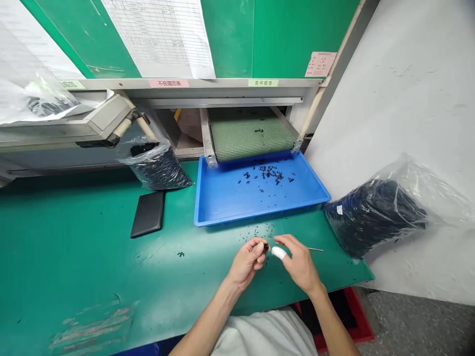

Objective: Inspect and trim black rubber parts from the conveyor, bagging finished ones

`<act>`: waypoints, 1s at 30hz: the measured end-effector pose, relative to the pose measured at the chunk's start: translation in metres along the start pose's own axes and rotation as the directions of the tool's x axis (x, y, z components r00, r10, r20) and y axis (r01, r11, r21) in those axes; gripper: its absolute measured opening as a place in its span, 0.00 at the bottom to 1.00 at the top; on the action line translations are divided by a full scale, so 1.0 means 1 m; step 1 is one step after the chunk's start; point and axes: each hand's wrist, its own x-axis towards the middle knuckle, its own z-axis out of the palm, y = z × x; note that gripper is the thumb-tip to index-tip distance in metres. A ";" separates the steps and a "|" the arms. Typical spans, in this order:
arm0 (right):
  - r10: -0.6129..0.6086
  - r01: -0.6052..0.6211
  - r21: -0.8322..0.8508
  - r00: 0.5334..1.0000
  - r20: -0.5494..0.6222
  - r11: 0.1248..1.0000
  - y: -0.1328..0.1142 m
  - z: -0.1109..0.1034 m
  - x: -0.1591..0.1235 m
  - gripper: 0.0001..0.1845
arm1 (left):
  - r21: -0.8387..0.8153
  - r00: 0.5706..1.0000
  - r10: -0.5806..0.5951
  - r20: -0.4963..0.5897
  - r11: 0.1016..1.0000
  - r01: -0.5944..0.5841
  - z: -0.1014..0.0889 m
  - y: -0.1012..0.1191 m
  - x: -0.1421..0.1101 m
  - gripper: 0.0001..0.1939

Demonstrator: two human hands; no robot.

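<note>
Between thumb and fingers my left hand [249, 262] pinches a small black part [266, 247], too small to name more exactly. My right hand [299, 262] is close by on the right, thumb and fingers apart, with a white cover [278, 253] on its thumb. Nothing shows in its grasp. A thin metal rod [315, 249] pokes out beyond the right hand; its other end is hidden. Tiny black scraps [258, 231] lie scattered on the green table [185, 291] just beyond both hands.
Ahead, a blue tray [226, 198] with small black parts sits under a green conveyor belt [252, 133]. Clear bags of black pieces stand left [159, 165] and right [382, 212]. A black flat case [148, 213] lies left; a red bin [359, 316] stands below the table edge.
</note>
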 end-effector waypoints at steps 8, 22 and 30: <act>-0.030 0.039 -0.497 0.999 0.026 0.867 0.068 0.021 -0.015 0.20 | -0.012 0.998 0.017 -0.054 1.000 -0.017 -0.005 0.000 -0.002 0.15; -0.035 0.029 0.033 0.984 0.177 0.999 0.001 -0.006 -0.010 0.22 | 0.127 0.998 0.032 -0.044 0.992 -0.026 -0.014 0.005 -0.009 0.17; -0.178 0.231 -0.247 0.959 0.222 0.941 -0.024 -0.008 0.001 0.27 | 0.342 0.997 0.076 0.006 0.937 -0.073 -0.015 0.013 -0.015 0.16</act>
